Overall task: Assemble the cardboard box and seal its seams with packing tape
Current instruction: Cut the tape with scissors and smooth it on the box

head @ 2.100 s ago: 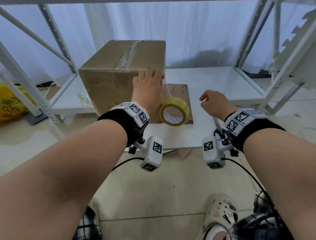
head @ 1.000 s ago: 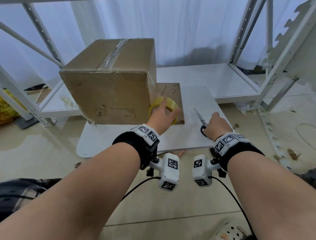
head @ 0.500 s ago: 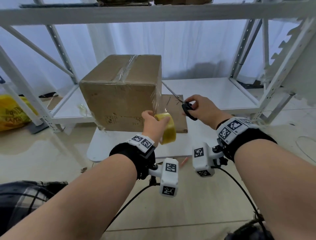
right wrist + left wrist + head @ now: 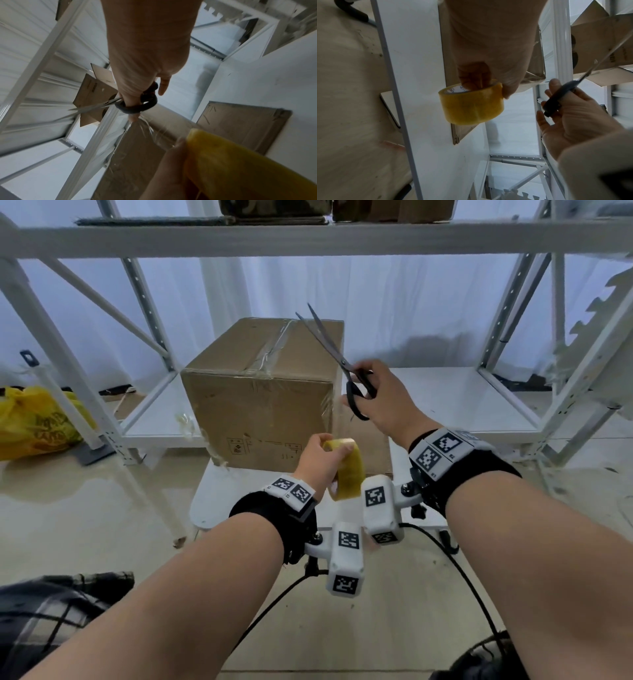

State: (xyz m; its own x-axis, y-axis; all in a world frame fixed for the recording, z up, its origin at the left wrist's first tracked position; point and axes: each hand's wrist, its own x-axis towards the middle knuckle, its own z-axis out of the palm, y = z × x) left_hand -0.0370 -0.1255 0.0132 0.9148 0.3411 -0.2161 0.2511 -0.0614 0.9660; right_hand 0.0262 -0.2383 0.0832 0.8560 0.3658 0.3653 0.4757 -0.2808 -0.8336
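A closed cardboard box (image 4: 260,395) with clear tape along its top seam stands on a small white table (image 4: 212,501). My left hand (image 4: 317,462) grips a yellow roll of packing tape (image 4: 346,469) in front of the box's lower right corner, fingers through its core (image 4: 471,82). A clear strip of tape (image 4: 137,129) runs from the roll to the box's right edge. My right hand (image 4: 380,398) holds black-handled scissors (image 4: 337,359) with the blades parted and pointing up-left over the box. The scissors (image 4: 133,104) sit just above the tape strip.
White metal shelving (image 4: 308,237) surrounds the table, with a low shelf (image 4: 438,402) behind it. A flat piece of cardboard (image 4: 240,125) lies on the table right of the box. A yellow plastic bag (image 4: 37,422) sits on the floor at left.
My right hand picked the scissors up from the table and raised them beside the box, blades now parted. My left hand lifted the tape roll off the table toward me.
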